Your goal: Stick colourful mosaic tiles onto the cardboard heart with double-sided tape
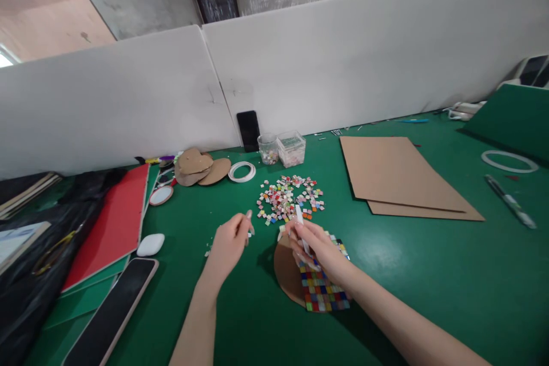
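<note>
The left hand (229, 240) hovers just above the green table (407, 263), near the loose tile pile (289, 199); its fingertips (249, 216) are pinched together on something too small to make out. The right hand (313, 246) is closed around a white tube (301, 229), its upper end pointing far toward the pile. That hand rests over the far edge of a brown disc (287, 271), which lies flat on the table in front of the person. A grid of coloured tiles (321, 289) covers the right part of the disc; the left part is bare.

Far of the pile stand two clear tubs (283, 148) holding more tiles, and a black phone (249, 130) leans on the white partition (343, 63). A white ring (241, 171) lies left of the tubs, beside a stack of brown cutouts (199, 167). To the right lie cardboard sheets (403, 177), and further right another ring (509, 161) and a pen (510, 201). On the left are a red sheet (114, 223), a white pebble-shaped thing (150, 245) and a dark tablet (115, 309) near the table's near edge
</note>
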Demonstrator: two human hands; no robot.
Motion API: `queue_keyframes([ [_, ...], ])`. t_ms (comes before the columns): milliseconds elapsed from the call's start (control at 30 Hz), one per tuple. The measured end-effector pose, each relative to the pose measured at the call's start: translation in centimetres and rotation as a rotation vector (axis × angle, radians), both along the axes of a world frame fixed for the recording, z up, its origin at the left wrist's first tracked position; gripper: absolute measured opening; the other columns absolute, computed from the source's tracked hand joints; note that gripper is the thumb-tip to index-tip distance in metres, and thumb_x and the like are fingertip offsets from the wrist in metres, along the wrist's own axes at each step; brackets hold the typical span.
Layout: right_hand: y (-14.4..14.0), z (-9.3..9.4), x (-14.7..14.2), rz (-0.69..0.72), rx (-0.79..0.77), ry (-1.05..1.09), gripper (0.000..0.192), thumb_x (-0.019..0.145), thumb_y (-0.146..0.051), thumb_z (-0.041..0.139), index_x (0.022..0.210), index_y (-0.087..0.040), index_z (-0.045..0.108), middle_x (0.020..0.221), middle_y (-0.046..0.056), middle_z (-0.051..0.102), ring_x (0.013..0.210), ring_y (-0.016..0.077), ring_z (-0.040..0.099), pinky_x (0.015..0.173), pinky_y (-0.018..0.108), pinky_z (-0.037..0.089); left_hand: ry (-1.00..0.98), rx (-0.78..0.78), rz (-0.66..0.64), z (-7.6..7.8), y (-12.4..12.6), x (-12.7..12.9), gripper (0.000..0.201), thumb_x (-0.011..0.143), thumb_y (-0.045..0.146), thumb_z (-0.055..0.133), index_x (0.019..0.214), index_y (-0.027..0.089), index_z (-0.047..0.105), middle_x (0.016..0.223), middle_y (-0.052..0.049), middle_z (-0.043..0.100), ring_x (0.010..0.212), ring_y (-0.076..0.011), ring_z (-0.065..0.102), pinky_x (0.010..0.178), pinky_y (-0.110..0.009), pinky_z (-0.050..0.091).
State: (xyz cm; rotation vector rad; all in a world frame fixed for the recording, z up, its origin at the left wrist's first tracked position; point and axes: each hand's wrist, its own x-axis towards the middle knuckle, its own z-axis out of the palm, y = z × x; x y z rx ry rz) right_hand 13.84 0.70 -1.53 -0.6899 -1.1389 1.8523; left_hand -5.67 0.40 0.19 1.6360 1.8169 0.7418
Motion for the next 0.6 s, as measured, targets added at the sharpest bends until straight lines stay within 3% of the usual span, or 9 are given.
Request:
queue_keyframes([
  [67,0.0,0.1,0.0,-0.014,0.024,-0.035,0.031,0.084,-0.049,0.045,0.078,-0.019,0.051,0.045,-0.011,0.033,0.034,0.0052,0.026,0.041,0.02,0.036,-0.055,-0.006,-0.13,-0.1,-0.4,1.3,0.038,0.088,0.045,0.029,0.066,0.02,0.047,0.049,0.006,0.04,0.045,-0.0107,0.04,0.048,-0.022,0.03],
  [167,-0.1,0.2,0.0,-0.017,0.073,-0.109,0.035,0.082,-0.053,0.044,0.072,-0.02,0.047,0.046,-0.01,0.035,0.036,0.0057,0.03,0.04,0.02,0.034,-0.121,-0.008,-0.226,-0.2,-1.0,2.7,0.036,0.09,0.041,0.027,0.066,0.02,0.044,0.053,0.006,0.037,0.049,-0.0107,0.037,0.05,-0.023,0.029],
  [400,-0.5,-0.1,-0.1,0.033,0.171,-0.225,0.033,0.086,-0.048,0.042,0.069,-0.019,0.043,0.046,-0.009,0.039,0.04,0.0064,0.036,0.042,0.02,0.031,-0.218,-0.022,-0.276,0.0,-1.4,3.8,0.027,0.09,0.036,0.031,0.071,0.02,0.043,0.066,0.004,0.042,0.061,-0.0114,0.04,0.057,-0.023,0.032],
  [600,-0.5,0.1,0.0,0.022,0.212,-0.269,0.032,0.087,-0.046,0.041,0.071,-0.019,0.045,0.048,-0.008,0.041,0.042,0.0068,0.038,0.043,0.02,0.033,-0.124,0.051,-0.304,-0.3,-1.2,4.1,0.029,0.089,0.035,0.032,0.066,0.02,0.037,0.063,0.004,0.04,0.059,-0.0114,0.038,0.055,-0.022,0.031],
])
